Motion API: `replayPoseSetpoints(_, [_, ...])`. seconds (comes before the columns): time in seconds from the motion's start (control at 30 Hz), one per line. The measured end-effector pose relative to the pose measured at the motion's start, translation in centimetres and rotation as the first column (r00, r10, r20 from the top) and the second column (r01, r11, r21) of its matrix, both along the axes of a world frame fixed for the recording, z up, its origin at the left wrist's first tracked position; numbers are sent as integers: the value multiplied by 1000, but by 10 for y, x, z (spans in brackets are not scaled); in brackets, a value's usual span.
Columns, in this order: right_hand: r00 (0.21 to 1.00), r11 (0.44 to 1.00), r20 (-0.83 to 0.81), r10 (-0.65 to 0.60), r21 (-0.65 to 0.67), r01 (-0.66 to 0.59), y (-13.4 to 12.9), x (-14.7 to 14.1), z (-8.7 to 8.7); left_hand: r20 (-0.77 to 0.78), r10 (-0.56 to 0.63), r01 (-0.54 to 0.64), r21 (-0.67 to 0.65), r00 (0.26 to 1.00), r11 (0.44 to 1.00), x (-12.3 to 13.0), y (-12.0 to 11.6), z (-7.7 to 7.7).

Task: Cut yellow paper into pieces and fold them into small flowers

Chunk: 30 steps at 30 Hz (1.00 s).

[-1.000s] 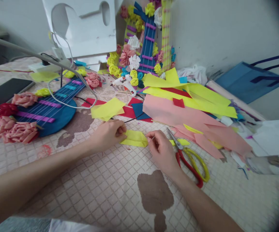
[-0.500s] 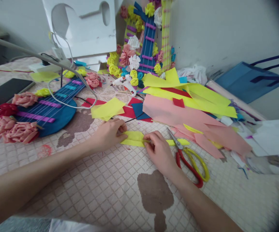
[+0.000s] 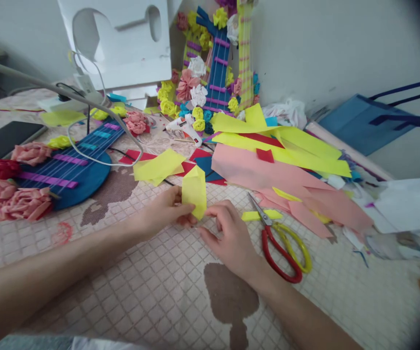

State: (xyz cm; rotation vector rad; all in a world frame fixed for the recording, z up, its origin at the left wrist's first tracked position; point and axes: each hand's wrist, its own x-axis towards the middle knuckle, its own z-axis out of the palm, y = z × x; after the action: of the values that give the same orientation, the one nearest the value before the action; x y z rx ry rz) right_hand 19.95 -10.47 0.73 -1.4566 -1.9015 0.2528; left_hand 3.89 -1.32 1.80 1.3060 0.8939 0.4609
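Observation:
A strip of yellow crepe-like paper (image 3: 194, 192) stands upright in my left hand (image 3: 171, 208), pinched near its lower end between thumb and fingers. Close by on the right, my right hand (image 3: 229, 233) has its thumb and forefinger apart, with the fingertips beside the strip's lower edge; nothing shows between them. Scissors with one red and one yellow handle (image 3: 286, 248) lie to the right of that hand, blades slightly crossing a narrow yellow strip (image 3: 251, 215). Behind my left hand lies another yellow piece (image 3: 159, 166), over red scraps.
Pink sheets (image 3: 268, 175) and yellow sheets (image 3: 304, 141) are piled at the back right. A white glue gun (image 3: 186, 127) lies behind. On the left rest a blue paper guitar (image 3: 82, 180) with flowers, a white cable (image 3: 122, 164) and a phone (image 3: 9, 138). Decorated guitars (image 3: 217, 73) lean at the wall.
The yellow strip went from lying flat between both hands to standing upright in my left hand. My right hand has let go and its fingers have spread. The view shifted slightly.

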Motion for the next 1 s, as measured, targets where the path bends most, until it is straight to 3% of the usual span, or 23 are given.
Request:
replayPoseSetpoints(0.1, [997, 999, 75, 5, -46, -2, 2, -2, -3, 8, -15, 15, -8, 1000, 1000, 1, -10, -2])
replayPoseSetpoints(0.2, [992, 997, 127, 23, -80, -13, 3, 0, -5, 9, -117, 116, 36, 993, 993, -1, -12, -1])
replayPoseSetpoints(0.27, [988, 995, 152, 41, -97, -26, 3, 3, -5, 0, -186, 185, 118, 983, 976, -4, -10, -1])
replayPoseSetpoints(0.33, [984, 994, 171, 44, -102, -26, 4, 7, -5, -63, -176, 186, 271, 982, 944, -8, -5, -3])
replayPoseSetpoints(0.4, [982, 996, 186, 33, -88, -17, 5, 11, -4, -194, -43, 135, 486, 980, 863, -14, 2, -5])
replayPoseSetpoints(0.5, [980, 998, 199, 19, -58, -8, 7, 18, -3, -305, 241, 101, 787, 921, 609, -21, 14, -9])
replayPoseSetpoints(0.53, [979, 998, 203, 15, -55, -4, 8, 20, -3, -296, 287, 109, 844, 911, 525, -23, 18, -10])
replayPoseSetpoints(0.6, [977, 998, 215, 0, -55, 12, 9, 23, -4, -288, 283, 154, 897, 915, 414, -24, 23, -10])
replayPoseSetpoints(0.8, [951, 988, 286, -116, -64, 140, 8, 25, -7, -436, 142, 398, 887, 889, 235, -21, 16, -3])
replayPoseSetpoints(1.0, [957, 994, 287, 31, -111, 1, 5, 23, -5, -509, 209, 485, 860, 835, 156, -20, 1, 0])
